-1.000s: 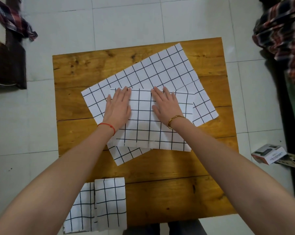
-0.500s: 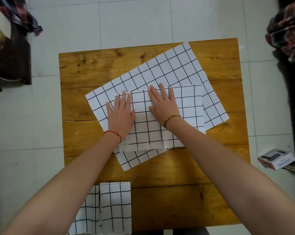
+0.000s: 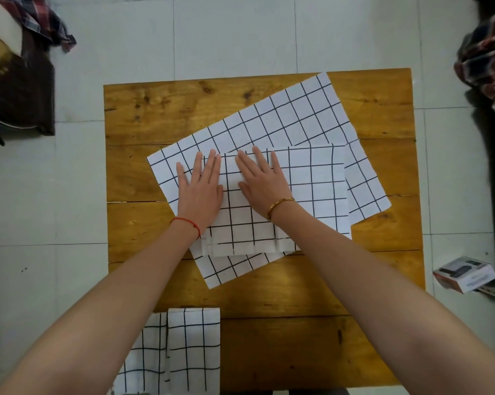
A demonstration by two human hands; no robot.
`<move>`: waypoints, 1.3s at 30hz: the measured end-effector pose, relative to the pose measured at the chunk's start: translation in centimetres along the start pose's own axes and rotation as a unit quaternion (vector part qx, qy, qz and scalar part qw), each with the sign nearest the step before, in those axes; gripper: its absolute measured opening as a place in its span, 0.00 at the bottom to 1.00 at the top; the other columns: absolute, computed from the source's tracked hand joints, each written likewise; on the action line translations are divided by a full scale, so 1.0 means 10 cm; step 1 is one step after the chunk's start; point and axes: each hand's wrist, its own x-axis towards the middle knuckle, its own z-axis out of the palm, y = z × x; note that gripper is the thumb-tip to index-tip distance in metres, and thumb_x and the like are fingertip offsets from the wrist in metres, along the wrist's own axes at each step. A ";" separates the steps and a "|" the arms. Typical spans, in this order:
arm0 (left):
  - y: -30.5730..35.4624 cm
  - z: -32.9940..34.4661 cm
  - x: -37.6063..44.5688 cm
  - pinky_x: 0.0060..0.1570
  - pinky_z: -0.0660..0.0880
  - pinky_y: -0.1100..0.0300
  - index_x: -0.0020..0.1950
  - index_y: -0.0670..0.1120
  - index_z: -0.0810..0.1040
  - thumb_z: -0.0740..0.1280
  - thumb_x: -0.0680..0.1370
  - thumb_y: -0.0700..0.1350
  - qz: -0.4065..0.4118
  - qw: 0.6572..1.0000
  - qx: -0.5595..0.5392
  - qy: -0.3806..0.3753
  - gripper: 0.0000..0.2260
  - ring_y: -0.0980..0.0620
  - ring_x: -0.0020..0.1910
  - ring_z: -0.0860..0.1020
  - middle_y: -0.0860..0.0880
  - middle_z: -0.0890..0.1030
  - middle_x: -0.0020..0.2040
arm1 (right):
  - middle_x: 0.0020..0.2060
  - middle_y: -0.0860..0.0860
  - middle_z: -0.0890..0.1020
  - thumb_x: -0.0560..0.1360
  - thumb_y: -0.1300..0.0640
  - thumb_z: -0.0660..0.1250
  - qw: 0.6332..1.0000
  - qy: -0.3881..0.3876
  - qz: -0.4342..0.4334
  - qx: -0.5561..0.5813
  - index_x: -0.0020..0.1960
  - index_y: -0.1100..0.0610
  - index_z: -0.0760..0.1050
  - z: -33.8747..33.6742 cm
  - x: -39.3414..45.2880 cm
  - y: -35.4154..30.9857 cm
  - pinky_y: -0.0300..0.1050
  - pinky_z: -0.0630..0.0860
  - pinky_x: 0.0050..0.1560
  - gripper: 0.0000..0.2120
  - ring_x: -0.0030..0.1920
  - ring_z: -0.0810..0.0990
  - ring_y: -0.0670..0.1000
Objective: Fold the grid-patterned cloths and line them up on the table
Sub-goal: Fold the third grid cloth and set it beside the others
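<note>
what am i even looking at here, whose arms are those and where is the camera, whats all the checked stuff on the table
There is no machine here. A person wears a wide-angle camera on the head, so you look down along their own two bare arms at a wooden table standing on a tiled floor.

The left hand, with a red string at the wrist, and the right hand, with a gold bangle, both lie flat and open on a partly folded grid cloth. They press it down; nothing is gripped.

That cloth lies on top of a larger unfolded grid cloth spread at an angle across the table.

At the near edge, by the left arm, two already folded grid cloths sit side by side.

On the floor to the right lies a small box.
</note>
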 end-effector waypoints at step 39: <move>0.28 -0.02 -0.36 0.51 0.77 0.48 0.48 0.42 0.76 0.68 0.70 0.57 -0.373 0.842 -0.390 -0.012 0.18 0.44 0.50 0.76 0.43 0.78 0.52 | 0.78 0.50 0.45 0.80 0.48 0.58 0.998 -0.026 0.009 0.049 0.78 0.54 0.41 0.24 -0.71 0.43 0.57 0.46 0.76 0.35 0.77 0.44 0.56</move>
